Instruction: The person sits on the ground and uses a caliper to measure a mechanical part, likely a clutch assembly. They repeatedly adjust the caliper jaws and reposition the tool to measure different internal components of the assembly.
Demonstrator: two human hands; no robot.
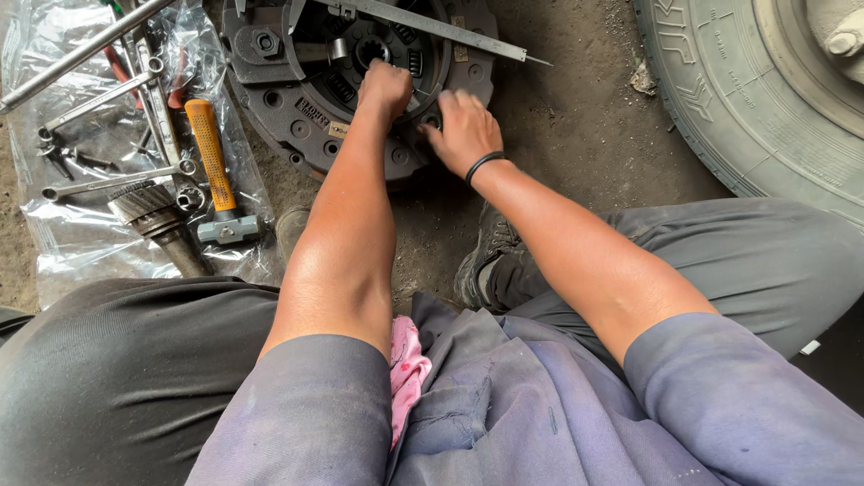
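Grey sleeves and dark trousers of the seated person fill the foreground, with a pink cloth (pixel 408 364) tucked at the waist. Far left, on the dirt floor, a clear plastic sheet (pixel 72 243) carries loose tools: long steel bars, several ring spanners (pixel 117 180), a splined shaft (pixel 160 220) and an orange-handled hammer (pixel 214 166).

Centre, at the top of the view, a round cast-iron clutch pressure plate (pixel 310 112) lies flat on the ground, just right of the plastic sheet. A steel straightedge (pixel 441 29) rests across its upper face, tip pointing right.

The left hand (pixel 385 88) is closed into a fist over the inner ring of the plate; whatever it clamps is hidden beneath the knuckles, so its content cannot be told. The right hand (pixel 465 130), with a black band (pixel 484 164) at the wrist, lies fingers together and pressed flat on the plate's near rim, holding nothing.

Judged from this posture, good practice is to keep the right palm bearing down so that the plate does not rock, and to work the left hand squarely over the centre, clear of the straightedge.

Far right, a large truck tyre (pixel 729 99) stands well apart from the plate.
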